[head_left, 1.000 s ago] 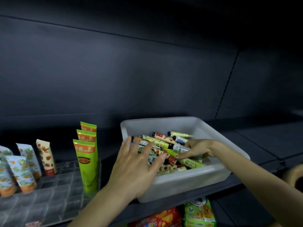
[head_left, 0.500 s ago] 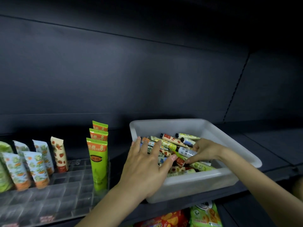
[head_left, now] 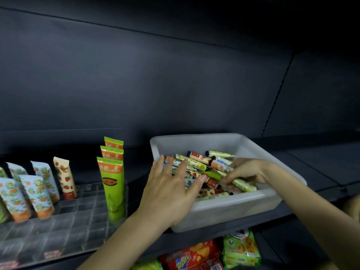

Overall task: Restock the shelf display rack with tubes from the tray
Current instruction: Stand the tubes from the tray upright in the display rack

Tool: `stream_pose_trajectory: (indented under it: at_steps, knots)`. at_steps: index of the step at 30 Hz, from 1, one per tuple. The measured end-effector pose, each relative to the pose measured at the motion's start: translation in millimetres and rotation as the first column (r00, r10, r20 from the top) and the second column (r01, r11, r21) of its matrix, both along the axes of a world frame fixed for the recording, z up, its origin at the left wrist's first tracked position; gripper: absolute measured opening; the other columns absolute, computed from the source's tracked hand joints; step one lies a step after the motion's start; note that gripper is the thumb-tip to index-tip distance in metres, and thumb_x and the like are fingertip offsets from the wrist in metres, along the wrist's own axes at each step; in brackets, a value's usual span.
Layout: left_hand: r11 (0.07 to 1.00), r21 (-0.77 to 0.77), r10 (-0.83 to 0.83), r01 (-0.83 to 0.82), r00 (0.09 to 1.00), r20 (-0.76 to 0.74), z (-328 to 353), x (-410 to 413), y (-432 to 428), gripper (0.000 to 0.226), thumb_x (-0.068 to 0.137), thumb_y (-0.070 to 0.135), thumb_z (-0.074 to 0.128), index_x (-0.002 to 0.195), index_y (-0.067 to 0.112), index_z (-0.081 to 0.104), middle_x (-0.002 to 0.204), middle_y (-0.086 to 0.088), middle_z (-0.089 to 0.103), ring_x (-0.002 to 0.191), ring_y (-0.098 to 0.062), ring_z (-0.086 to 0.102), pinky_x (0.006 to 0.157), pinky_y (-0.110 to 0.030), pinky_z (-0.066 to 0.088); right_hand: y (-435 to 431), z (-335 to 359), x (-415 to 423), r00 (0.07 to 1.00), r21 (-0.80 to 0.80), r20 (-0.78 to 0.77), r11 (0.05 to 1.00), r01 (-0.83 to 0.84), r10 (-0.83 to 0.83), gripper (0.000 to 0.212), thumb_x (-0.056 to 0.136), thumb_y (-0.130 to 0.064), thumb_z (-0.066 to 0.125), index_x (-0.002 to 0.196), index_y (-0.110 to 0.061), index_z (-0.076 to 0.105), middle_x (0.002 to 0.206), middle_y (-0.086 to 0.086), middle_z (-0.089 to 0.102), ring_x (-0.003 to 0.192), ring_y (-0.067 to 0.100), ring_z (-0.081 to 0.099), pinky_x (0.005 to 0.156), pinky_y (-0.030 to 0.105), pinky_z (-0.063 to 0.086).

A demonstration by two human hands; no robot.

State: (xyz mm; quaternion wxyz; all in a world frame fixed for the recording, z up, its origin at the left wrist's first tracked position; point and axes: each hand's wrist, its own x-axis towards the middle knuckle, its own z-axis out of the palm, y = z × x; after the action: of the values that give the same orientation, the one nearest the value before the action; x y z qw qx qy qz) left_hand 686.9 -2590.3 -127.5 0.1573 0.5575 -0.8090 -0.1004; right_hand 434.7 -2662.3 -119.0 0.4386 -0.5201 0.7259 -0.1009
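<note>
A white plastic tray (head_left: 243, 203) sits on the dark shelf, filled with several small colourful tubes (head_left: 196, 163). My left hand (head_left: 169, 188) lies flat over the tray's left front corner, fingers spread on the tubes. Inside the tray, my right hand (head_left: 247, 170) has its fingers curled down among the tubes on the right; whether it holds one I cannot tell. To the left stands a clear acrylic display rack (head_left: 64, 227) with three tall green tubes (head_left: 112, 184) in a row and several patterned tubes (head_left: 35, 191) upright.
Many rack slots in front of and between the standing tubes hold nothing. Snack packets (head_left: 196, 258) lie on the shelf below. The dark back panel (head_left: 175, 84) rises behind, and bare shelf (head_left: 321, 166) extends right of the tray.
The view has shifted, so tray and rack sit further right in frame. My right hand has dug a little deeper into the tubes; my left hand stays spread on the tray's corner.
</note>
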Motion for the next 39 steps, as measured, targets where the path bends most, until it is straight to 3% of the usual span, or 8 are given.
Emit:
stream_pose_trajectory:
  at_steps: [2, 5, 15, 19, 28, 34, 37, 39]
  knots:
    - [1.0, -0.002, 0.002, -0.002, 1.0, -0.01, -0.6, 0.2, 0.3, 0.075, 0.088, 0.069, 0.009, 0.153, 0.032, 0.002, 0.163, -0.002, 0.0, 0.148, -0.018, -0.014, 0.118, -0.035, -0.009, 1.7, 2.4, 1.1, 0.991, 0.003, 0.128, 0.999, 0.046, -0.046, 0.034, 0.076, -0.009, 0.078, 0.105, 0.0, 0.063, 0.088, 0.012, 0.071, 0.075, 0.019, 0.068, 0.066, 0.029, 0.057]
    - [1.0, -0.002, 0.009, -0.01, 0.999, -0.05, -0.9, 0.2, 0.9, 0.079, 0.088, 0.069, 0.011, 0.154, 0.029, -0.003, 0.163, -0.002, 0.0, 0.148, -0.016, -0.013, 0.119, -0.034, -0.006, 4.0, 3.0, 3.3, 0.971, -0.023, 0.231, 0.997, 0.073, -0.066, 0.034, 0.08, -0.01, 0.074, 0.11, 0.0, 0.063, 0.092, 0.012, 0.069, 0.072, 0.015, 0.065, 0.061, 0.024, 0.055]
    - [0.997, 0.021, 0.071, -0.068, 0.989, -0.131, -2.2, -1.7, 2.8, 0.084, 0.087, 0.07, 0.016, 0.153, 0.025, -0.008, 0.162, -0.004, -0.015, 0.146, -0.015, -0.02, 0.117, -0.03, -0.006, 10.9, 12.1, 10.4, 0.895, -0.013, 0.445, 1.0, 0.014, -0.007, 0.041, 0.087, -0.011, 0.066, 0.124, -0.001, 0.052, 0.114, 0.016, 0.068, 0.106, 0.028, 0.066, 0.09, 0.037, 0.055]
    - [0.998, 0.021, 0.063, -0.06, 0.989, -0.136, -2.6, -1.4, 1.2, 0.083, 0.087, 0.071, 0.015, 0.154, 0.026, -0.004, 0.162, -0.003, -0.012, 0.147, -0.014, -0.019, 0.118, -0.031, -0.004, 13.7, 13.2, 12.0, 0.892, -0.014, 0.448, 0.998, -0.061, 0.061, 0.05, 0.082, -0.015, 0.069, 0.127, -0.005, 0.049, 0.117, 0.014, 0.068, 0.11, 0.026, 0.064, 0.101, 0.042, 0.047]
    - [0.996, 0.028, 0.084, -0.081, 0.983, -0.166, -3.8, -1.5, 2.2, 0.083, 0.087, 0.071, 0.018, 0.153, 0.026, -0.005, 0.161, -0.003, -0.017, 0.146, -0.015, -0.021, 0.118, -0.031, -0.003, -1.7, 15.5, 9.9, 0.918, 0.04, 0.396, 0.999, -0.027, 0.009, 0.046, 0.085, -0.011, 0.067, 0.127, -0.003, 0.05, 0.115, 0.019, 0.068, 0.109, 0.029, 0.065, 0.096, 0.042, 0.051]
    - [0.992, 0.052, 0.12, -0.113, 0.977, -0.173, -4.9, -1.4, 3.2, 0.089, 0.083, 0.073, 0.013, 0.154, 0.024, -0.004, 0.16, -0.004, -0.021, 0.145, -0.015, -0.023, 0.118, -0.032, -0.001, -23.9, 8.2, 26.4, 0.979, 0.042, 0.205, 0.999, -0.03, 0.021, 0.102, 0.055, -0.026, 0.091, 0.141, -0.01, 0.039, 0.145, 0.011, 0.045, 0.136, 0.026, 0.04, 0.112, 0.044, 0.034]
    - [0.992, 0.06, 0.12, -0.111, 0.977, -0.177, -4.5, -1.0, 3.0, 0.089, 0.082, 0.074, 0.012, 0.154, 0.025, -0.005, 0.16, -0.004, -0.021, 0.145, -0.015, -0.024, 0.118, -0.031, -0.002, -26.6, 6.2, 29.3, 0.962, 0.067, 0.274, 0.998, -0.011, -0.008, 0.06, 0.076, -0.017, 0.078, 0.129, -0.007, 0.051, 0.135, 0.008, 0.056, 0.127, 0.025, 0.051, 0.109, 0.045, 0.038]
    - [0.992, 0.064, 0.118, -0.108, 0.976, -0.183, -4.9, -1.3, 3.3, 0.089, 0.081, 0.074, 0.012, 0.154, 0.026, -0.004, 0.16, -0.003, -0.021, 0.145, -0.014, -0.024, 0.118, -0.032, -0.001, -26.3, 2.5, 28.2, 0.962, 0.068, 0.273, 0.998, 0.008, -0.026, 0.076, 0.072, -0.021, 0.081, 0.137, -0.008, 0.043, 0.142, 0.002, 0.044, 0.135, 0.027, 0.04, 0.113, 0.048, 0.029]
